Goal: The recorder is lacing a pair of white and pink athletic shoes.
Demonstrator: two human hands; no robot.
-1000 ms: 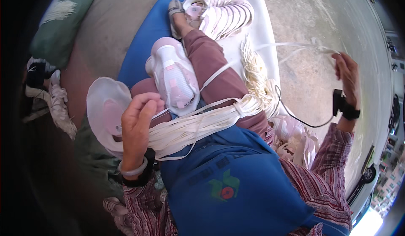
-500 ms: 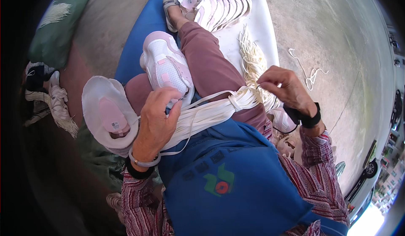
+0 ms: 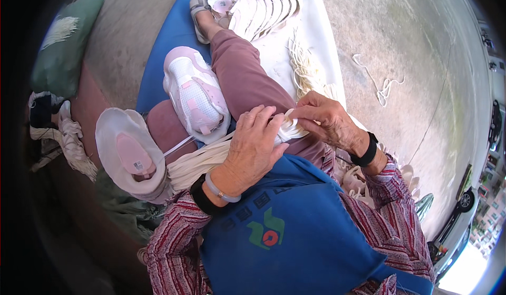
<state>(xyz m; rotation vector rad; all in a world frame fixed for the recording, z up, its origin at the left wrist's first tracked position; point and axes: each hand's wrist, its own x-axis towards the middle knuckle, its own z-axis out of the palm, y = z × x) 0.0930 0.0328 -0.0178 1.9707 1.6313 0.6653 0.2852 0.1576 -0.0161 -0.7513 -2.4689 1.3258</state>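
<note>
A thick bundle of white shoelaces (image 3: pixel 197 163) lies across my lap, tied round near its right end. My left hand (image 3: pixel 253 146) is over the bundle, fingers stretched towards the tied part and thumb apart; whatever lies beneath the palm is hidden. At the tied part, my right hand (image 3: pixel 328 120) pinches a white lace between thumb and fingers. Just beyond my left hand, a pink and white shoe upper (image 3: pixel 196 95) rests against my leg. Another upper (image 3: pixel 126 147), opening upward, sits to its left, with a thin lace running from it towards the first.
A blue and white sheet (image 3: pixel 327 37) spreads ahead, bearing a curved row of stacked uppers (image 3: pixel 269 10) and loose laces (image 3: pixel 305 68). One stray lace (image 3: pixel 383 87) lies on the concrete floor at right. A green sack (image 3: pixel 68 42) and more laces (image 3: pixel 74 131) are at left.
My left hand has moved right and onto the bundle. My right hand has shifted left and slightly down, bringing both hands close together at the tied part. The view has shifted slightly.
</note>
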